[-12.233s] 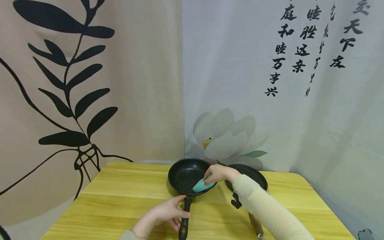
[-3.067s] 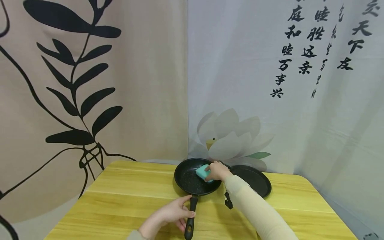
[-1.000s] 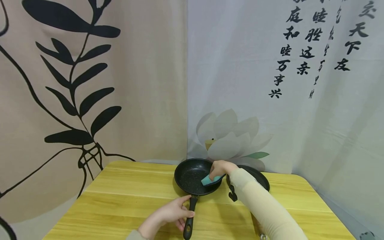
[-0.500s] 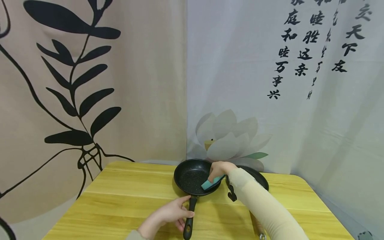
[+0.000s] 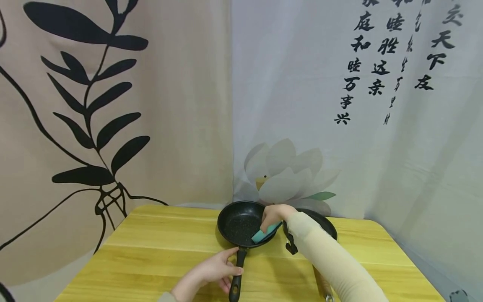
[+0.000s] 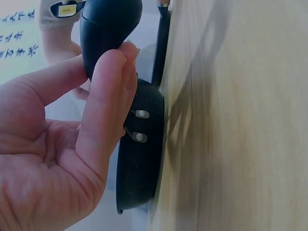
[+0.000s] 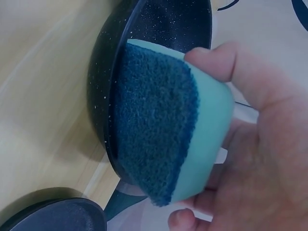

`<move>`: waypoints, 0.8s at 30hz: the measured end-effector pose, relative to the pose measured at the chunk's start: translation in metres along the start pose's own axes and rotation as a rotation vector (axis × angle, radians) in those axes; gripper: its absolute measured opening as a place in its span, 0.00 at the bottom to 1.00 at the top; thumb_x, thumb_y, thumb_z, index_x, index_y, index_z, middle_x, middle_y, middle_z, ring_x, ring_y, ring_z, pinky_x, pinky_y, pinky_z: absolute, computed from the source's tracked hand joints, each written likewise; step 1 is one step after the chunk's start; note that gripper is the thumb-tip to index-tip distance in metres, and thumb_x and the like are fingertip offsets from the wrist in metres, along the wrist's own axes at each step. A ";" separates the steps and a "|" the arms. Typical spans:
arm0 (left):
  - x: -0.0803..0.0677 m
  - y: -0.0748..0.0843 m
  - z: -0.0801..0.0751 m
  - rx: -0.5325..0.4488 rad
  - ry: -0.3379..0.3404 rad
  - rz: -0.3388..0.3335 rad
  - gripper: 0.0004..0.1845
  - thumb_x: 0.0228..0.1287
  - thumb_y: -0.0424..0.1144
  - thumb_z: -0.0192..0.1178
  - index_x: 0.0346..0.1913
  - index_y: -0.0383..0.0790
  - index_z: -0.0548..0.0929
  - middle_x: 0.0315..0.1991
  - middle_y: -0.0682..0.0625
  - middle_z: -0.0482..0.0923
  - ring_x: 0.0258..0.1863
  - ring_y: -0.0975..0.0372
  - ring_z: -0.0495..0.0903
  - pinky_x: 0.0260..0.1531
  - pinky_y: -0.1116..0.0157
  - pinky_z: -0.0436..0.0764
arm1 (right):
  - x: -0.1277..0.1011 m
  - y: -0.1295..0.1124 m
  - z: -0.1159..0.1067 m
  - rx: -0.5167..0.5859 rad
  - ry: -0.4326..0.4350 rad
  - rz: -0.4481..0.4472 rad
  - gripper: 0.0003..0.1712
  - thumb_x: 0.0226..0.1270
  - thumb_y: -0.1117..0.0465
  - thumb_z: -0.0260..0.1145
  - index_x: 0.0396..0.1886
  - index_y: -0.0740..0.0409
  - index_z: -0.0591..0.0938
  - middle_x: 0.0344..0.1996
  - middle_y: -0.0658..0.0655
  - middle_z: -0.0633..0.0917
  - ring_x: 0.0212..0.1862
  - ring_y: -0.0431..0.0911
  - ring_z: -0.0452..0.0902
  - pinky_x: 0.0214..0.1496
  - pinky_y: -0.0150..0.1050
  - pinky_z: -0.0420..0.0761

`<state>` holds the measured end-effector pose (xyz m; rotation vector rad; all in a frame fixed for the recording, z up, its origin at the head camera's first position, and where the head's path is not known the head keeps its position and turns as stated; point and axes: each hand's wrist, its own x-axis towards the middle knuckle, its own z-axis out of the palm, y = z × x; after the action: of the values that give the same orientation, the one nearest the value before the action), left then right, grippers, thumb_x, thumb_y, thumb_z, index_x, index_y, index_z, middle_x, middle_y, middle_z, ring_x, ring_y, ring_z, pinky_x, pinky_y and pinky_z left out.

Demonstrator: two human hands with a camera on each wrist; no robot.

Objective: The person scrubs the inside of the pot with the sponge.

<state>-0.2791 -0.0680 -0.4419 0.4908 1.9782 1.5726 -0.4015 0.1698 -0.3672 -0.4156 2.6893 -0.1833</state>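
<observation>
I see my left hand (image 5: pixel 211 272) curled round the black handle (image 5: pixel 237 277) of the speckled frying pan (image 5: pixel 241 224), which sits on the yellow wooden table (image 5: pixel 151 260) toward its far middle. My right hand (image 5: pixel 274 214) pinches a teal sponge (image 5: pixel 264 233), its dark scouring face (image 7: pixel 154 115) pressed against the pan's near right rim. A second dark pan (image 5: pixel 320 224) lies just right of the first, partly behind my sleeve (image 5: pixel 332 264).
</observation>
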 end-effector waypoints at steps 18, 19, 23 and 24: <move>0.002 -0.004 0.002 0.002 0.005 0.004 0.41 0.66 0.35 0.62 0.73 0.25 0.51 0.30 0.42 0.83 0.14 0.62 0.78 0.15 0.66 0.82 | -0.003 0.003 0.001 0.048 -0.060 -0.041 0.21 0.50 0.47 0.72 0.47 0.40 0.87 0.47 0.40 0.82 0.55 0.48 0.76 0.55 0.50 0.77; 0.002 -0.004 0.001 0.001 0.004 0.003 0.41 0.66 0.35 0.62 0.73 0.25 0.51 0.30 0.42 0.83 0.14 0.63 0.78 0.15 0.66 0.81 | -0.003 0.003 0.001 0.054 -0.062 -0.043 0.21 0.51 0.47 0.72 0.47 0.39 0.87 0.47 0.40 0.82 0.55 0.49 0.76 0.55 0.51 0.77; 0.002 -0.003 0.001 0.002 0.004 -0.001 0.41 0.66 0.35 0.62 0.73 0.25 0.51 0.30 0.42 0.83 0.14 0.62 0.78 0.15 0.66 0.81 | -0.003 0.004 0.001 0.065 -0.072 -0.063 0.19 0.53 0.47 0.72 0.47 0.39 0.88 0.47 0.39 0.83 0.55 0.49 0.76 0.55 0.53 0.76; 0.002 -0.002 0.001 0.002 0.005 -0.002 0.41 0.66 0.35 0.62 0.73 0.25 0.51 0.30 0.42 0.83 0.14 0.62 0.78 0.15 0.66 0.81 | -0.003 0.004 0.001 0.064 -0.075 -0.070 0.18 0.53 0.47 0.71 0.46 0.39 0.88 0.47 0.39 0.83 0.55 0.48 0.76 0.55 0.54 0.76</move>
<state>-0.2801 -0.0670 -0.4447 0.4858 1.9835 1.5728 -0.3996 0.1743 -0.3673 -0.4871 2.5897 -0.2679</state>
